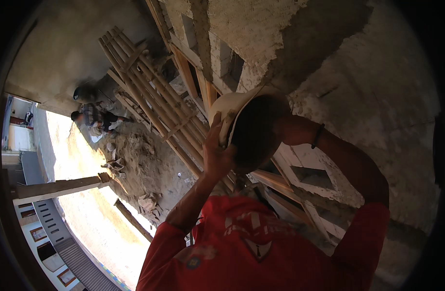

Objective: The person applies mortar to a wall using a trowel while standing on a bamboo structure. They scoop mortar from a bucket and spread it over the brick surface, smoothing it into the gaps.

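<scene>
A beige bucket (226, 104) is held up in front of my chest, tipped so that its dark mouth faces toward me. My left hand (218, 154) grips the near left rim, with the fingers over the outside. On the other side my right hand (289, 130), with a dark band at the wrist, reaches in at the bucket's mouth. Its fingers are lost in the shadow, so what they touch cannot be made out. The contents of the bucket are too dark to tell.
A bamboo scaffold or ladder (154, 92) runs beside a rough wall with wooden frames. A darker plaster patch (324, 41) covers part of the wall. Below lie a sand heap (140, 150) and rubble (148, 203). Another person (97, 118) is bent over at the far left.
</scene>
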Demonstrator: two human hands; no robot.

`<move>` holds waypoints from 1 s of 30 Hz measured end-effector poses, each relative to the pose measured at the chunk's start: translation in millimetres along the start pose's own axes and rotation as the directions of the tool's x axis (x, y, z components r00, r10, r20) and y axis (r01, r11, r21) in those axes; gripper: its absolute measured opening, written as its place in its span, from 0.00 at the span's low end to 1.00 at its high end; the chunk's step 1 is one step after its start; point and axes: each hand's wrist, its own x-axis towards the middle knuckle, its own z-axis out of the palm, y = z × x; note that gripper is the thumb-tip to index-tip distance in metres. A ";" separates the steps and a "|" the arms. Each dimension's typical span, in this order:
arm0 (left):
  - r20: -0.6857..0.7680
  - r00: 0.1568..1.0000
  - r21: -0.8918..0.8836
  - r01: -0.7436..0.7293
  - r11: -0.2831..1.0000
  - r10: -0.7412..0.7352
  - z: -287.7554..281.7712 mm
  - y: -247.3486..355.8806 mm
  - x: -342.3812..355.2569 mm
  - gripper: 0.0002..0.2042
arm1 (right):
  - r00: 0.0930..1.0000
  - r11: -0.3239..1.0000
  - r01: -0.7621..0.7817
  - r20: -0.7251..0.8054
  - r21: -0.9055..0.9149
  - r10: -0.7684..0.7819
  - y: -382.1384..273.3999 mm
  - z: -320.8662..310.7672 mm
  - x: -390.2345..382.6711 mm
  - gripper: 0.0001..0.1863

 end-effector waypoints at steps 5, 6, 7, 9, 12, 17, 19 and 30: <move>0.035 0.997 0.081 -0.072 0.994 0.070 -12.5 17.7 -2.6 0.33 | 0.887 0.251 -0.426 0.346 0.869 0.306 -42.9 15.0 -4.8 0.09; 0.026 0.999 0.036 -0.030 0.999 0.029 -14.3 18.9 -3.4 0.33 | 0.889 0.194 -0.418 0.356 0.887 0.289 -48.7 16.4 -3.5 0.10; 0.021 1.000 -0.010 0.013 1.000 -0.013 -16.6 19.9 -4.0 0.33 | 0.891 0.135 -0.410 0.364 0.902 0.271 -54.1 17.8 -1.5 0.11; 0.006 1.000 -0.018 0.005 1.000 -0.005 -20.5 20.0 -4.5 0.33 | 0.894 0.129 -0.387 0.337 0.913 0.294 -64.8 18.6 8.9 0.10; -0.015 0.998 0.007 -0.057 0.998 0.057 -25.9 15.3 -4.2 0.34 | 0.920 0.057 -0.327 0.304 0.943 0.249 -73.3 18.0 18.9 0.10; -0.109 0.994 0.031 0.015 0.999 -0.011 -33.2 5.5 -12.7 0.32 | 0.963 -0.228 -0.215 0.245 0.950 0.110 -75.1 46.5 39.4 0.11; -0.148 0.981 -0.033 0.118 0.992 -0.122 -36.9 0.1 -20.8 0.28 | 0.949 -0.327 -0.212 0.273 0.921 0.155 -88.5 26.9 47.3 0.11; -0.296 0.955 -0.011 0.032 0.999 -0.034 -35.5 0.9 -5.8 0.25 | 0.884 0.964 -0.087 -0.427 0.250 0.191 -72.2 -18.1 22.7 0.12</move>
